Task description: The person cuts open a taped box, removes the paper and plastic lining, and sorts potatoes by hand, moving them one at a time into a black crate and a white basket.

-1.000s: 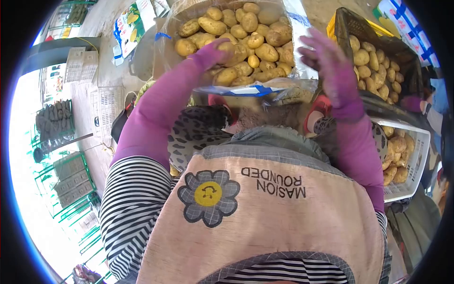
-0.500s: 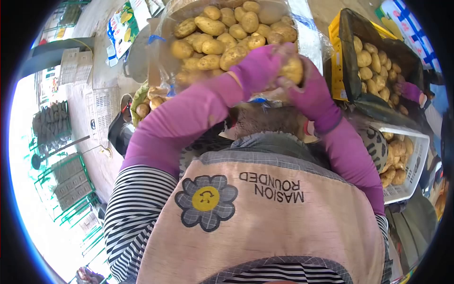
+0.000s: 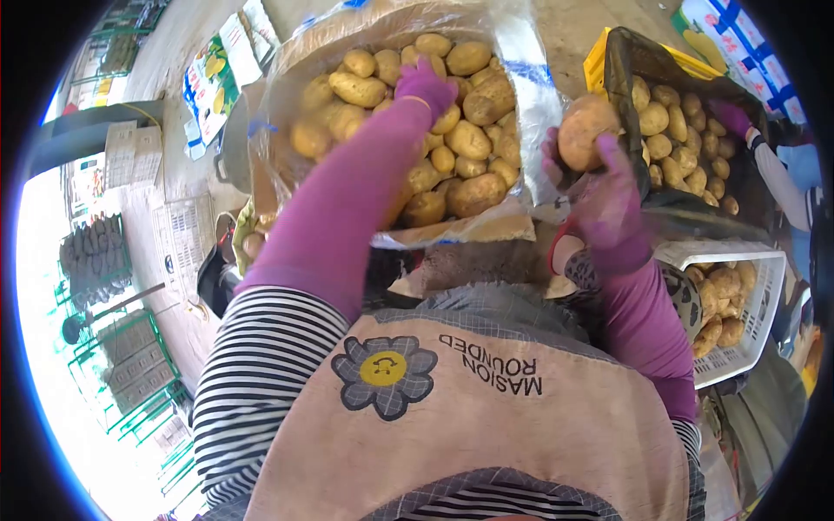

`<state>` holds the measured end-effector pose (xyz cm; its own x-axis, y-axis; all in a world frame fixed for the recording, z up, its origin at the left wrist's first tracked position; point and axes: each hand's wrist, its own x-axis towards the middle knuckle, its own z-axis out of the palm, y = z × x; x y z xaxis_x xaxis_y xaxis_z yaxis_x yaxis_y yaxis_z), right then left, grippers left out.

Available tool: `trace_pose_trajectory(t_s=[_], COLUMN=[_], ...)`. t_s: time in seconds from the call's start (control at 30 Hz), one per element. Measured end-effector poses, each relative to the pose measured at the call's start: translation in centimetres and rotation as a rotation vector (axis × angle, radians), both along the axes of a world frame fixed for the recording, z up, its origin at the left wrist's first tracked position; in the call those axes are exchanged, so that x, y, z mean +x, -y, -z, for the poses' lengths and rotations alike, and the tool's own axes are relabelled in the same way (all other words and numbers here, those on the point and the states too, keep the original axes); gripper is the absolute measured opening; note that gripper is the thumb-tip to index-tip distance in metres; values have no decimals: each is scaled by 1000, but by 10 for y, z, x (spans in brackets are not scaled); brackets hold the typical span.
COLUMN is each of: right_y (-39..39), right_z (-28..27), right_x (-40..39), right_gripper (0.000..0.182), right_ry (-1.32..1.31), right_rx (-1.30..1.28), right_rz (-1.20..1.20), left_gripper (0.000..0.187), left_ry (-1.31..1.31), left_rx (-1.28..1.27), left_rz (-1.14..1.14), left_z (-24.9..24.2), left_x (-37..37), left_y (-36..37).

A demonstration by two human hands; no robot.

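My left hand (image 3: 425, 84), in a purple glove, reaches over the potatoes (image 3: 469, 139) in the plastic-lined box (image 3: 530, 95). Its fingers are slightly apart and touch the pile, with no potato visibly lifted. To the right of that box, my right hand (image 3: 599, 187) is closed around a large brownish potato (image 3: 589, 132), held up above the box's level. Slight motion blur covers the right wrist.
A yellow crate (image 3: 595, 62) with a dark liner holds more potatoes at the right, where a co-worker's gloved hand (image 3: 732, 117) reaches in. Below it stands a white crate (image 3: 760, 321) of potatoes. An empty-looking white crate (image 3: 185, 234) lies at the left.
My hands have moved apart from around a potato. The left went down onto the pile in the box; the right moved rightward and now holds a large potato beside the box.
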<state>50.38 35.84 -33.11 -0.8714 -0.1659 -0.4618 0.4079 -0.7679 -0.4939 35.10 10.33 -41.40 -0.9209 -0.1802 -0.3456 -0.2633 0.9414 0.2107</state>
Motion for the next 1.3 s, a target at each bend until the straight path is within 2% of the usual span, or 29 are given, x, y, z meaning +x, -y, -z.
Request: trace_pose_trajectory(t_s=[0.07, 0.1, 0.17, 0.27, 0.3, 0.37, 0.43, 0.5, 0.53, 0.6, 0.63, 0.73, 0.77, 0.83, 0.87, 0.9, 0.93, 0.97, 1.1, 1.17, 1.23, 1.27, 1.3], right_y=[2, 1, -2, -8, -9, -5, 4, 17, 22, 25, 27, 16, 14, 9, 9, 10, 11, 11, 7, -4, -27, -32, -38], right_z=[2, 0, -3, 0, 3, 2, 1, -2, -4, -8, -8, 2, 5, 11, 8, 1, -4, -5, -6, -2, 11, 8, 2], right_x=[0, -1, -3, -4, -2, 1, 3, 12, 13, 17, 20, 16, 15, 13, 12, 10, 9, 8, 0, -3, -12, -18, -25], right_gripper=[48, 48, 48, 48, 49, 51, 56, 64, 66, 69, 70, 67, 69, 73, 72, 70, 68, 69, 72, 72, 72, 73, 74], right_ry=[-20, -30, -31, -44, -48, -87, -123, -149, -170, -210, -130, -31, -54, -100, -118, -134, -150, -190, -335, -334, -261, -235, -202], right_rx=[60, 80, 56, -7, -33, -127, -197, -256, -301, -381, -296, -422, -457, -524, -526, -528, -530, -390, 179, 28, -559, -395, -230], right_rz=[-28, -37, -29, -37, -44, -73, -101, -118, -175, -272, -234, -207, -197, -172, -160, -147, -134, -122, -85, -26, 103, 273, 433], left_gripper=[79, 75, 68, 52, 50, 50, 49, 45, 42, 36, 34, 32, 36, 39, 46, 55, 57, 59, 54, 50, 47, 46, 47], left_ry=[40, 30, 198, 201, 281, 561, 55, -138, -94, -16, 25, -12, -206, -247, 12, -85, -16, 51, 35, -17, -102, -150, -88], left_rx=[-98, -234, -259, 1112, 1432, 1871, 1271, 888, 878, 981, 1035, 793, 539, -27, -170, -359, -454, -549, -508, -415, -184, -72, 193], left_rz=[-50, 2, 548, -81, -414, -125, 526, 824, 861, 621, 506, 416, 436, 461, 275, 210, 167, 125, 104, 87, 185, 228, 341], left_z=[18, 37, 1, 14, -38, -51, -59, -90, -106, -89, -90, -111, -90, -54, -62, -46, -34, -27, -7, -11, -12, -12, -8], left_x=[-7, -21, -30, -23, 4, 22, 43, 64, 73, 85, 88, 70, 52, 4, -11, -17, -23, -28, -46, -49, -35, -30, -24], left_y=[-7, 1, 10, 54, 33, 43, 29, 8, -2, -24, -30, -21, -6, 32, 44, 64, 80, 89, 96, 98, 102, 104, 106])
